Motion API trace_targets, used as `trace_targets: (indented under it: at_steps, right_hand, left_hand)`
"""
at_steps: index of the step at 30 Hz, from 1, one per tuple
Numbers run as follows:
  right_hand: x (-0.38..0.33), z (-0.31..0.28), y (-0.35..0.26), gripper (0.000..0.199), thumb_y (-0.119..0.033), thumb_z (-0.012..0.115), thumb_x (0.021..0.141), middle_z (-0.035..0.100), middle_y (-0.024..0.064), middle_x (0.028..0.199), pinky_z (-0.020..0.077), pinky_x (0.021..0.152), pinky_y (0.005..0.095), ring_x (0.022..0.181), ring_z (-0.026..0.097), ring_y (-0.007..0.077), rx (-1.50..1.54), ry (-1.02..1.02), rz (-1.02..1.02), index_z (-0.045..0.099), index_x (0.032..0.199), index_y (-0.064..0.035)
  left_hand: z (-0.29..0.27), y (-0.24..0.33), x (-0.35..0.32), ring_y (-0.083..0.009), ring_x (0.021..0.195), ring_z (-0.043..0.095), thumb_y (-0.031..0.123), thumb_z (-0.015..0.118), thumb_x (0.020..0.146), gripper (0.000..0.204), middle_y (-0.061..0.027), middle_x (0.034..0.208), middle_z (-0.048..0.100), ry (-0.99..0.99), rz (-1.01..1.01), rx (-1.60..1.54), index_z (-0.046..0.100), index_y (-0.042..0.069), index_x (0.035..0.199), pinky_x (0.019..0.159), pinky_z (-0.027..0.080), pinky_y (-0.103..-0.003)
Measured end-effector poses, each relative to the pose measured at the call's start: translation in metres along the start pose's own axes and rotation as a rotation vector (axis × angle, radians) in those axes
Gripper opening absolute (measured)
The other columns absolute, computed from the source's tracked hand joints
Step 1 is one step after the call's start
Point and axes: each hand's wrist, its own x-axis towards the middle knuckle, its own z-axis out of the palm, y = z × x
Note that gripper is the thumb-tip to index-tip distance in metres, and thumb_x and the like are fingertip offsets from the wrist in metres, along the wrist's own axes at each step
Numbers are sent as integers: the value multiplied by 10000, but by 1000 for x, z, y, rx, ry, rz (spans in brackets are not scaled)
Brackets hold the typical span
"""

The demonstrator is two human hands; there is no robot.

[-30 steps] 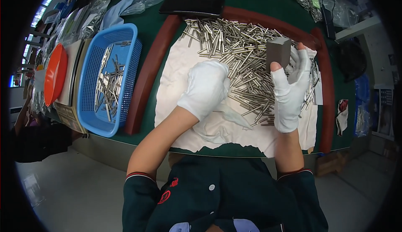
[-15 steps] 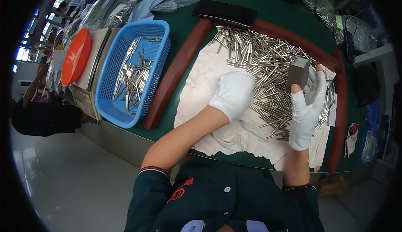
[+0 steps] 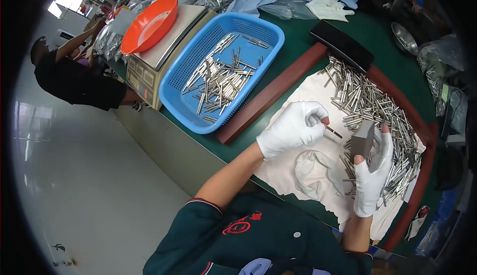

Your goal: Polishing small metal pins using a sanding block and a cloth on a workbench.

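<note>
My left hand (image 3: 294, 130), in a white fingertip-less glove, pinches one thin metal pin (image 3: 334, 132) over the pale cloth (image 3: 305, 93). In my right hand (image 3: 372, 183), gloved the same way, a dark grey rectangular block (image 3: 361, 141) stands upright between thumb and fingers. Beyond and beside the block spreads a heap of shiny metal pins (image 3: 367, 101). A crumpled white cloth (image 3: 314, 173) lies between my two forearms. More loose pins (image 3: 226, 82) lie in a blue perforated basket (image 3: 181, 118) on the left.
Brown bars (image 3: 278, 94) border the pale cloth. At its far corner rests a black phone-like slab (image 3: 343, 45). An orange tray (image 3: 149, 26) sits on a scale (image 3: 145, 78) past the basket. A metal bowl (image 3: 404, 38) stands far right. Another person (image 3: 79, 78) is at far left.
The view has turned left, so the table appears shifted right. My left hand, earlier with fingers hidden at the heap's edge, now shows a pinched pin. My right hand still holds the block.
</note>
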Motion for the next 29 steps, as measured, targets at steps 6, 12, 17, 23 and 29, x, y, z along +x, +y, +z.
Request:
trace_targets:
  at_steps: [6, 12, 17, 23, 29]
  right_hand:
    - [2, 9, -2, 915, -331, 812, 719, 479, 148, 1302, 362, 1027, 337, 1182, 488, 214, 204, -226, 159, 341, 1410, 41]
    - [5, 5, 9, 675, -57, 736, 616, 523, 138, 1232, 413, 987, 334, 1134, 531, 250, -154, -220, -100, 520, 1252, 3]
    - [7, 4, 4, 651, -82, 733, 579, 540, 155, 1208, 409, 995, 377, 1123, 526, 305, -312, -320, -177, 565, 1202, -5]
    - [6, 3, 4, 663, -100, 730, 570, 539, 147, 1221, 396, 1002, 385, 1144, 504, 300, -294, -391, -161, 565, 1205, -5]
    - [6, 6, 5, 660, -105, 723, 583, 530, 147, 1242, 390, 1010, 384, 1149, 502, 300, -254, -399, -160, 565, 1217, -12]
  left_hand:
    - [-10, -11, -8, -94, 764, 602, 110, 616, 927, 141, -29, 873, 608, 113, 61, -260, 590, -2, 1009, 681, 474, -231]
    - [-4, -14, -13, -106, 748, 603, 92, 590, 934, 144, -49, 881, 595, 112, 104, -188, 571, -21, 1021, 654, 489, -239]
    - [2, -16, -14, -62, 664, 567, 89, 610, 908, 138, -26, 822, 621, 125, 126, -12, 605, -21, 990, 608, 470, -223]
    - [5, -14, -14, -49, 652, 550, 115, 614, 910, 157, -16, 815, 627, 111, 105, -33, 614, -14, 999, 605, 459, -215]
    - [2, -7, -16, -100, 788, 583, 97, 571, 953, 123, -61, 1054, 554, -3, 2, 26, 569, 2, 1031, 708, 486, -228]
